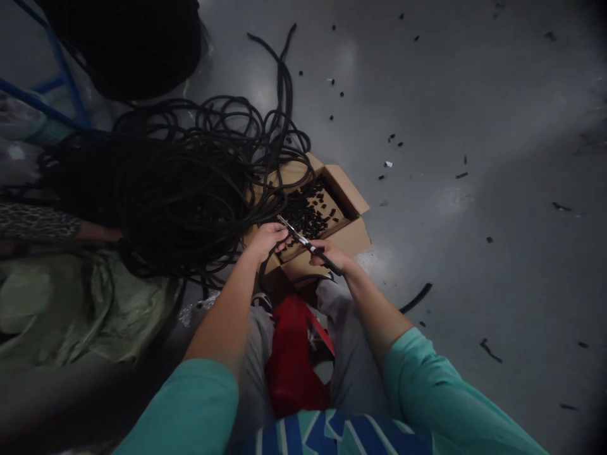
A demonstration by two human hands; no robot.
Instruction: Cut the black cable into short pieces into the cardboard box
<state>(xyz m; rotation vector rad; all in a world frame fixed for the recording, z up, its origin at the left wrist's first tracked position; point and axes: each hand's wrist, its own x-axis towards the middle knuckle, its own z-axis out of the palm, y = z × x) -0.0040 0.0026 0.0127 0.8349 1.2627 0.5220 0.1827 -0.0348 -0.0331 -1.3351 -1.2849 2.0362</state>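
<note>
My right hand (328,253) grips a pair of scissors (302,240) with dark handles, its metal blades pointing up and left. Close by on the left, my left hand (271,240) pinches a length of black cord (264,268) near the blades. Both hands are over the near side of an open cardboard box (353,234). Inside the box lie many short black cut pieces (308,215). A large tangled heap of black cord (184,183) spreads left of the box, some strands running across its flaps.
Another person's arm in a patterned sleeve (38,221) reaches into the heap from the left. A green sheet (80,303) lies below it. A blue frame (69,82) and a large black bundle (128,44) stand at upper left. Black scraps (461,175) dot the grey floor (474,265).
</note>
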